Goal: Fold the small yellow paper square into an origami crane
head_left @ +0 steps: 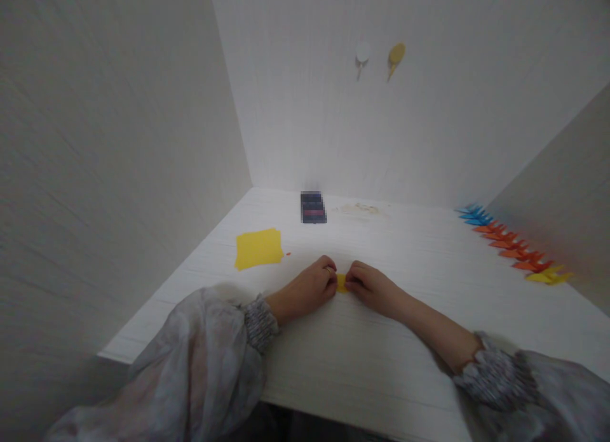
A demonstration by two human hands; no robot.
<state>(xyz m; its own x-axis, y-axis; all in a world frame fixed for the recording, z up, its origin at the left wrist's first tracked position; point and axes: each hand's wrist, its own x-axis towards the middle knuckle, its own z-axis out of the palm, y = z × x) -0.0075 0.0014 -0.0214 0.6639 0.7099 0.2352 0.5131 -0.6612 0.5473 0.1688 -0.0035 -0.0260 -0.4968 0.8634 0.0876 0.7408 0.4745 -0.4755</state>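
Observation:
A small folded yellow paper [341, 282] lies on the white table [381, 366] between my two hands. My left hand [309, 286] pinches its left side with curled fingers. My right hand [372, 286] grips its right side the same way. Most of the paper is hidden by my fingers. Both wrists rest on the tabletop, with loose pale sleeves over my forearms.
A stack of yellow paper sheets [258, 248] lies to the far left. A dark small box [313, 207] sits near the back wall. A row of folded blue, orange and yellow paper pieces [512, 245] runs along the right wall. Two hooks [379, 58] hang on the back wall.

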